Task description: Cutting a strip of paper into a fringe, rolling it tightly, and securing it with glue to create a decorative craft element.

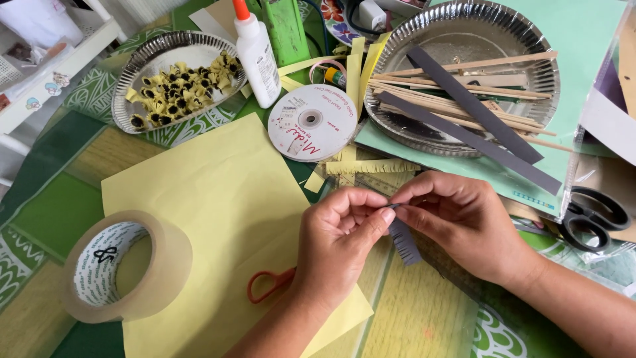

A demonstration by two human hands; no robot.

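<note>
My left hand (338, 232) and my right hand (464, 222) meet over the table and pinch the top of a short dark grey fringed paper strip (404, 242), which hangs down between them. Just behind the hands lies a yellow fringed paper strip (371, 166). A large yellow paper sheet (218, 199) is spread under my left forearm, and the orange handle of a pair of scissors (265, 285) pokes out beside my left wrist.
A foil plate (142, 63) holds several small yellow-and-black paper flowers. Another foil plate (530, 40) carries wooden sticks and long grey strips (477, 106). A glue bottle (255, 56), a disc (311, 122), a tape roll (122, 265) and black scissors (593, 215) lie around.
</note>
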